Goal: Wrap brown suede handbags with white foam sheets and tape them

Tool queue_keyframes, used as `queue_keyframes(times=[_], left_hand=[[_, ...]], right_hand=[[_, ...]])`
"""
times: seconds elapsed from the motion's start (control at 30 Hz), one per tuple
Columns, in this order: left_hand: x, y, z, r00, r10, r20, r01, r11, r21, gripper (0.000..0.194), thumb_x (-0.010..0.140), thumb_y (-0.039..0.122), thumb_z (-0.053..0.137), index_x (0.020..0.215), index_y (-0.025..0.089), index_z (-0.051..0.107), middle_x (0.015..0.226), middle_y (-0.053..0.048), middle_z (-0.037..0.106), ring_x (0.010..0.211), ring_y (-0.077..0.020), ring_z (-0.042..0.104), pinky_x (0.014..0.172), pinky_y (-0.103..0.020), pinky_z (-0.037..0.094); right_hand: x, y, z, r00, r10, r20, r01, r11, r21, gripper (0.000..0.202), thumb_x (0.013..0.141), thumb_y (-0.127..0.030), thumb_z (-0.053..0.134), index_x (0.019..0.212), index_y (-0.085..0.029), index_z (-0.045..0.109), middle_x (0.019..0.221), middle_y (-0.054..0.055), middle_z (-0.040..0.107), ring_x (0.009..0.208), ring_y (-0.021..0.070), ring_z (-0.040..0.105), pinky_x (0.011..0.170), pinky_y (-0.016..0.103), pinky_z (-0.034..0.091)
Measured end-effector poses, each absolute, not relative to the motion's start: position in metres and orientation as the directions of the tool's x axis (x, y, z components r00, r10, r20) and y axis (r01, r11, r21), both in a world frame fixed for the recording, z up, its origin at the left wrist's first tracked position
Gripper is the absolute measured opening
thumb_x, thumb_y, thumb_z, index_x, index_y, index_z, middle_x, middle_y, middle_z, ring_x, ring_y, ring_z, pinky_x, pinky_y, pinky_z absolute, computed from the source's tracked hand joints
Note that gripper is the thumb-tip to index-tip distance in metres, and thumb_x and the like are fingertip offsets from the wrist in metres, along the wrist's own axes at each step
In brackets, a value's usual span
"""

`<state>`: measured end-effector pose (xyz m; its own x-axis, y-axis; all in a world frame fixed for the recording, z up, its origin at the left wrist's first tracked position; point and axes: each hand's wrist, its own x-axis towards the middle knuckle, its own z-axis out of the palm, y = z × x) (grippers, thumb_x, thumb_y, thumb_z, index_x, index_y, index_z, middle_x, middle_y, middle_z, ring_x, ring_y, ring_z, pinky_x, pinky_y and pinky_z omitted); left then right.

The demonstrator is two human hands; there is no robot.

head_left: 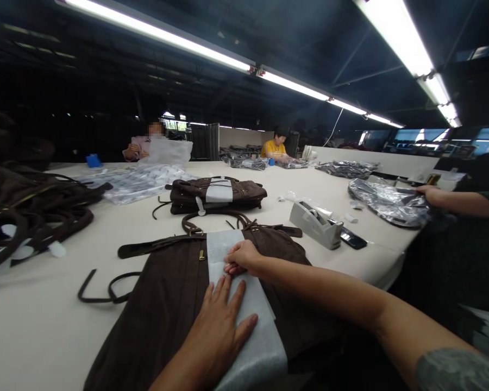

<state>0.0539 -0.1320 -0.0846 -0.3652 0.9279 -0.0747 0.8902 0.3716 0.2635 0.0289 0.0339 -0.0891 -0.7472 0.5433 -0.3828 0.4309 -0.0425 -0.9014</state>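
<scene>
A dark brown bag lies flat on the white table, its straps and handles spread toward the far side. Down its middle runs a strip of whitish paper. My left hand rests on the paper with its fingers spread. Just beyond its fingertips, my right hand is closed in a pinch against the paper; whatever lies between its fingertips is too small to make out.
A grey tape dispenser and a black phone stand to the right. Beyond lies a paper-banded brown bag. More bags are piled left. A person's hand touches a plastic-wrapped item. Two people work at the far side.
</scene>
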Motion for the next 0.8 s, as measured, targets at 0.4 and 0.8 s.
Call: queue_keyframes(times=[0.4,0.8], left_hand=[[0.050,-0.130,-0.094,-0.347,0.935,-0.078,0.906,0.355,0.230,0.074,0.089,0.067,0.021,0.147,0.021,0.022,0.155,-0.009,0.012,0.143,-0.0293,0.003,0.117,-0.054,0.012],[0.030,-0.125,-0.129,-0.306,0.951,0.037,0.949,0.301,0.092,0.068,0.088,0.064,0.031,0.142,0.023,0.033,0.151,-0.005,0.026,0.140,-0.0332,0.019,0.113,-0.056,0.024]], right_hand=[[0.032,0.057,-0.074,-0.838,0.397,-0.374,0.528,0.418,-0.739,0.031,0.066,-0.022,0.080,0.050,-0.014,0.055,0.037,-0.002,0.053,0.032,0.0073,0.042,0.036,0.019,0.032],[0.093,0.120,-0.035,-0.870,0.493,-0.007,0.273,0.471,-0.839,0.022,0.078,-0.034,0.071,0.076,-0.016,0.059,0.055,-0.002,0.063,0.045,0.0088,0.055,0.046,0.018,0.042]])
